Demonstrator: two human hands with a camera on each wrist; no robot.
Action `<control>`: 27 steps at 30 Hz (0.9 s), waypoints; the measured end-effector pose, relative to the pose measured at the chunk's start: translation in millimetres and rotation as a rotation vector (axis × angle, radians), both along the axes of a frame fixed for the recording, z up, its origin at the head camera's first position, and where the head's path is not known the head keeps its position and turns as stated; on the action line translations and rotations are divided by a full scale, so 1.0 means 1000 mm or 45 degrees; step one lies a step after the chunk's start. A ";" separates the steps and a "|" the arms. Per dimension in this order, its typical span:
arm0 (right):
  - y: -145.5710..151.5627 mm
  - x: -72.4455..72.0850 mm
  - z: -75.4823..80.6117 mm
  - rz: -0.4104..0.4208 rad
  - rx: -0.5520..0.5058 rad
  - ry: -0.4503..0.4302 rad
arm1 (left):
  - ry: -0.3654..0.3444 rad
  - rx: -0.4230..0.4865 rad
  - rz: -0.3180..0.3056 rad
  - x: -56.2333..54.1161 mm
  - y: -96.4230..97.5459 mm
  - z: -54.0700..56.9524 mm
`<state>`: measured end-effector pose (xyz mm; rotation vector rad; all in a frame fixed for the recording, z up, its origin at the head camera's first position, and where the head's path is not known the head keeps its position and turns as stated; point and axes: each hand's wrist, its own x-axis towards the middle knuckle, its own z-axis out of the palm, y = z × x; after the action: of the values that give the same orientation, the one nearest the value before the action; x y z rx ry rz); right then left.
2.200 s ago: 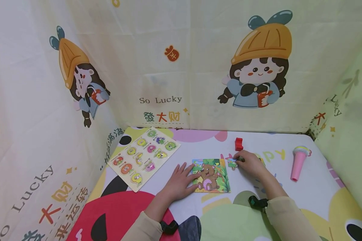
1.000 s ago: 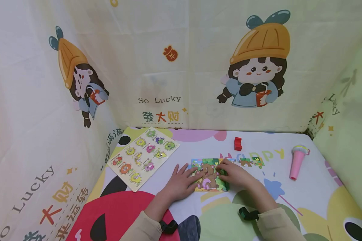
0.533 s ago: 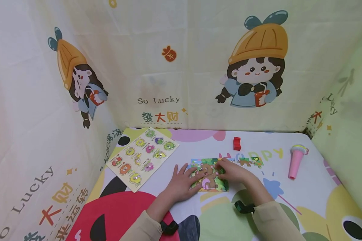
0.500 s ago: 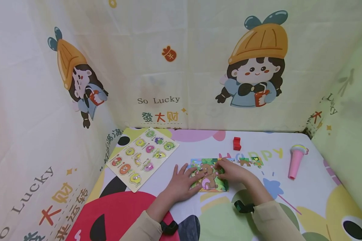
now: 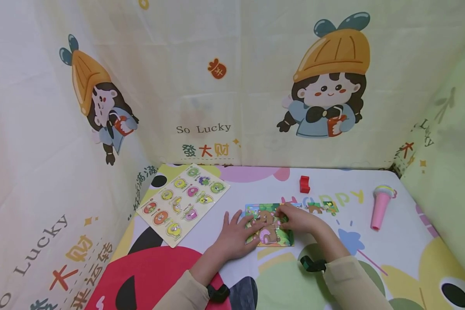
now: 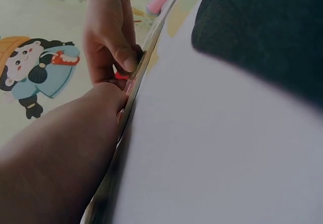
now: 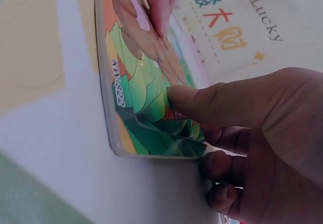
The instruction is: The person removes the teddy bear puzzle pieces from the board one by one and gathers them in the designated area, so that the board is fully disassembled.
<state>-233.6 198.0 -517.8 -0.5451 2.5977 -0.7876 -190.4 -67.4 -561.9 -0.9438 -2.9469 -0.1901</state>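
Note:
A bear jigsaw puzzle (image 5: pixel 270 238) lies flat on the table in front of me. My left hand (image 5: pixel 235 237) rests on its left part with fingers spread, and a fingertip touches the bear's picture. At the right part of the board, my right hand (image 5: pixel 300 218) pinches a puzzle piece, mostly hidden by the fingers. In the right wrist view the thumb (image 7: pixel 184 94) presses on the green picture near the puzzle's corner, while the other fingers curl at the edge. Loose puzzle pieces (image 5: pixel 329 207) lie just beyond the right hand.
A fruit-picture board (image 5: pixel 186 202) lies at the back left. Behind the puzzle stands a small red block (image 5: pixel 304 184). A pink toy microphone (image 5: pixel 380 209) is at the right. Printed cloth walls (image 5: pixel 255 146) enclose the table's back and sides.
My right hand has moved left from the loose pieces onto the right part of the puzzle, then stayed almost still there. My left hand has kept its place on the puzzle.

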 end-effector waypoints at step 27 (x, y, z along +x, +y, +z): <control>0.000 -0.001 -0.002 0.042 -0.066 0.028 | 0.063 -0.008 0.005 -0.002 0.002 -0.004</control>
<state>-234.3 198.3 -519.9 -0.6135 2.5878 -0.8443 -192.0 -65.0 -566.4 -0.9292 -2.9056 -0.1554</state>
